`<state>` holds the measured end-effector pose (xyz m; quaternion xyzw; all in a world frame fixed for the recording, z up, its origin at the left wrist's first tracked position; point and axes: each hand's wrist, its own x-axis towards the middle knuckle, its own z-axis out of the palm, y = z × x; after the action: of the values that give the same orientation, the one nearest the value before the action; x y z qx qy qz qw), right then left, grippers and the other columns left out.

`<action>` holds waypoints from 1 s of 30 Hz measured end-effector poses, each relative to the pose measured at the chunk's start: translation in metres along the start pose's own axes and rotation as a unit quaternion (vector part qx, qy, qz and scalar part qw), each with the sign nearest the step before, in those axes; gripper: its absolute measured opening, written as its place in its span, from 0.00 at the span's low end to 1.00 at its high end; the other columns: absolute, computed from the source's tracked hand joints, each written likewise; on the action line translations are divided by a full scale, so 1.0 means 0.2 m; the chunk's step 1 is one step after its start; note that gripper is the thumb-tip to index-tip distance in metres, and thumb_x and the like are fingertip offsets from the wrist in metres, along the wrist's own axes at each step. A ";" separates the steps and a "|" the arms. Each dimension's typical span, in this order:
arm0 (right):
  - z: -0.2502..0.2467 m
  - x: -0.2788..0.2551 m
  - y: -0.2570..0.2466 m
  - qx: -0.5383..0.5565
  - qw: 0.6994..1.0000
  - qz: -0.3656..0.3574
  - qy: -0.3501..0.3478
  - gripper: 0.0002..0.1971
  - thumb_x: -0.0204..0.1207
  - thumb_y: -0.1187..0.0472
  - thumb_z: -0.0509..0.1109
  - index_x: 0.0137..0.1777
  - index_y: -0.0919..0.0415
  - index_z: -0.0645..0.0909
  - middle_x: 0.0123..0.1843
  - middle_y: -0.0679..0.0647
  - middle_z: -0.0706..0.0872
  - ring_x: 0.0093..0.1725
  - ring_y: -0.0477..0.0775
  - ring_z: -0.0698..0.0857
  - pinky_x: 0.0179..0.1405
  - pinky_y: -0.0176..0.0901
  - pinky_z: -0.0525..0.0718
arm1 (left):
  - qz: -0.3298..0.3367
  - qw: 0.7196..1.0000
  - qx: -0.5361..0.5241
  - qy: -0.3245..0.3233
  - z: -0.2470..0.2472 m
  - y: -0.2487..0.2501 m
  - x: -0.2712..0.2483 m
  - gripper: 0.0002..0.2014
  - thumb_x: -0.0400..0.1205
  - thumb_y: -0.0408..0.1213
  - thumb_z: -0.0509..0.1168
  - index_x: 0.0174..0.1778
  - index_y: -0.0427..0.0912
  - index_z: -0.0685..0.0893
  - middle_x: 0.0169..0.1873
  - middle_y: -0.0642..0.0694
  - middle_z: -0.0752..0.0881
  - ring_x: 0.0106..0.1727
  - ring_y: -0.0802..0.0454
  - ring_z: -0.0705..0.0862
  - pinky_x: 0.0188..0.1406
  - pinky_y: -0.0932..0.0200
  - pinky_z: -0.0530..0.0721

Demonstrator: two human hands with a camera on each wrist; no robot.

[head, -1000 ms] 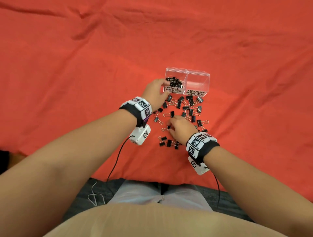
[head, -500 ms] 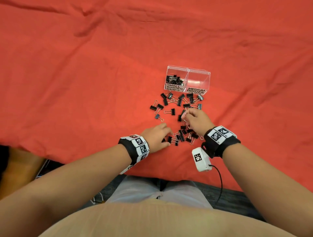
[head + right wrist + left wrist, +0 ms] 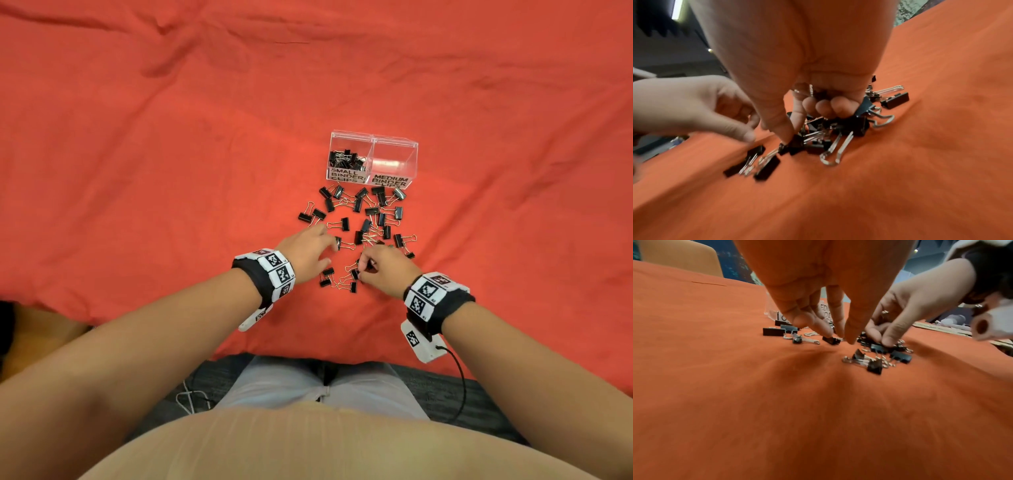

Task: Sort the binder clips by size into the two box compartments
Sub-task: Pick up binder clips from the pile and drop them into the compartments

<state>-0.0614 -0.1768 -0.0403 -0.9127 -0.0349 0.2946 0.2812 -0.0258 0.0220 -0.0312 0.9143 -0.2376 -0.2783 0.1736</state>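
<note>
A clear two-compartment box (image 3: 374,137) stands on the red cloth. Its left compartment, labelled small (image 3: 345,174), holds several black clips; the right one, labelled medium (image 3: 390,181), shows none. Loose black binder clips (image 3: 371,219) lie scattered between the box and my hands. My left hand (image 3: 330,251) reaches forward with straight fingers, and its fingertips (image 3: 827,335) come down beside a small clip (image 3: 831,340). My right hand (image 3: 364,270) is curled over the near cluster. It keeps clips (image 3: 813,93) tucked in the palm, and its thumb and forefinger pinch another clip (image 3: 795,143).
The red cloth (image 3: 171,171) covers the whole table and is wrinkled at the back. Its near edge (image 3: 308,356) runs just above my lap. A cable (image 3: 460,383) hangs from the right wrist camera.
My left hand left the box, dropped to the near cluster, then moved forward and left to a single clip. My right hand pulled back from the middle of the pile to the near cluster.
</note>
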 end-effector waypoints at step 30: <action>-0.05 -0.02 -0.02 0.072 0.997 0.022 0.033 0.08 0.69 0.63 0.71 0.38 0.59 0.72 0.31 0.49 0.76 0.31 0.52 0.75 0.33 0.45 0.74 | 0.030 0.998 -0.044 -0.045 0.07 -0.01 -0.07 0.15 0.82 0.28 0.55 0.58 0.41 0.85 0.56 0.41 0.77 0.53 0.41 0.82 0.53 0.47 0.82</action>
<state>-0.0582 -0.1784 -0.0302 -0.9000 0.0160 0.2720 0.3402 -0.0437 0.0290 -0.0381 0.8846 -0.2604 -0.3241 0.2112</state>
